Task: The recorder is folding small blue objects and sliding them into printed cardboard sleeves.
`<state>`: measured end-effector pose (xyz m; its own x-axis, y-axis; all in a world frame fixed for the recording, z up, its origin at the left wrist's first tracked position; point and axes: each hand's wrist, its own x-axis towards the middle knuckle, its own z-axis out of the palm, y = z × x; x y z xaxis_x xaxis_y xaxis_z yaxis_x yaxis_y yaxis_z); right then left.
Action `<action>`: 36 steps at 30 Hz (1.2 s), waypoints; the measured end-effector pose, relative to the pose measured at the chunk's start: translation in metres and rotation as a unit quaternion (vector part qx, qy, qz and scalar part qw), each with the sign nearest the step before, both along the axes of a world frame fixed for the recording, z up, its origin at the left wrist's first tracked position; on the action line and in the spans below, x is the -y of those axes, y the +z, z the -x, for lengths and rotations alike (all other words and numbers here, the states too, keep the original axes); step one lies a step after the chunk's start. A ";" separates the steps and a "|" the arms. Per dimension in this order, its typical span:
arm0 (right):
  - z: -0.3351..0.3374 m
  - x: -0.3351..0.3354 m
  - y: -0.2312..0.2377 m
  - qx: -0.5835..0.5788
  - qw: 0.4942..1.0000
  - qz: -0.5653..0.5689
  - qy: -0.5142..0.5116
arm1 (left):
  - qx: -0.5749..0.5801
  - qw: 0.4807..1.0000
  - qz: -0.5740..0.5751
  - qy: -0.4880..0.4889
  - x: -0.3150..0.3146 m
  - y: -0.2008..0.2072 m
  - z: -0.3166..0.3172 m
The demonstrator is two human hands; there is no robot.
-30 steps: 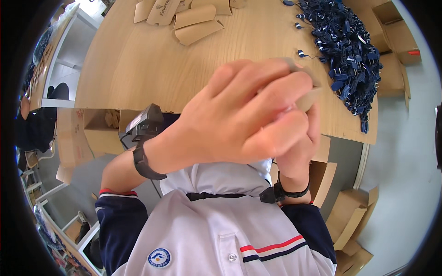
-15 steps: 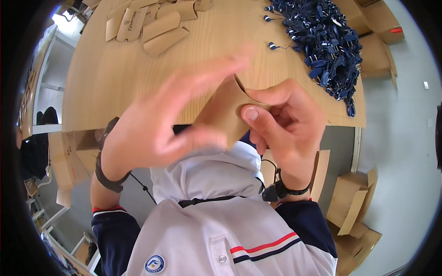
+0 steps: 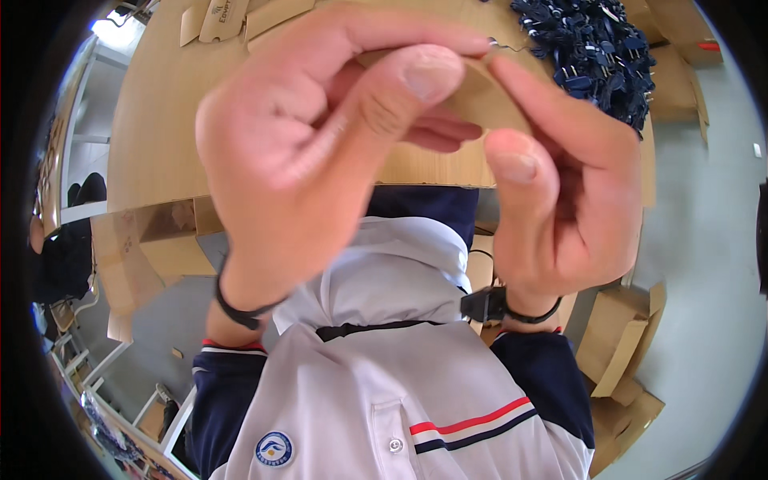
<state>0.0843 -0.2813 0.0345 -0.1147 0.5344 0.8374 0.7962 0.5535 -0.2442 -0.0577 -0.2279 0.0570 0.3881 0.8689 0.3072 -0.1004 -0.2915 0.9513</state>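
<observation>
Both of my hands are raised in front of me around a small brown cardboard pillow box (image 3: pixel 490 94), mostly hidden behind the fingers. My left hand (image 3: pixel 312 136) curls over its left side, with the thumb on the near side and fingers behind. On the other side, my right hand (image 3: pixel 572 172) grips it with the index finger along the curved edge at the top and the thumb lower down. The two index fingertips nearly meet at the box's upper end.
Flat brown pillow boxes (image 3: pixel 224 18) lie at the far left of the wooden table (image 3: pixel 156 128). A heap of dark blue corded earphones (image 3: pixel 600 60) covers its far right. Open cardboard cartons (image 3: pixel 612 336) stand on the floor at right, with another carton (image 3: pixel 172 240) under the table.
Both hands have risen and come closer with the box. My left hand, blurred and apart from it before, now closes on its left side. The box has turned and is more hidden.
</observation>
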 end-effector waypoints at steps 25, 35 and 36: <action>-0.034 0.030 -0.058 -0.253 0.644 0.603 0.397 | -0.110 0.857 -0.037 -0.502 -0.017 -0.038 0.002; -0.012 0.043 -0.062 -0.615 0.437 0.404 0.517 | -0.129 0.894 -0.265 -0.338 -0.012 -0.017 0.005; -0.015 0.049 -0.065 -0.621 0.446 0.395 0.509 | -0.123 0.888 -0.268 -0.352 -0.008 -0.027 -0.001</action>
<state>0.0988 -0.3300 -0.0302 -0.3451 0.9192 0.1896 -0.7908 -0.1760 -0.5863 -0.0568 -0.2198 0.0297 0.8902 0.1393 0.4337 -0.2449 -0.6564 0.7135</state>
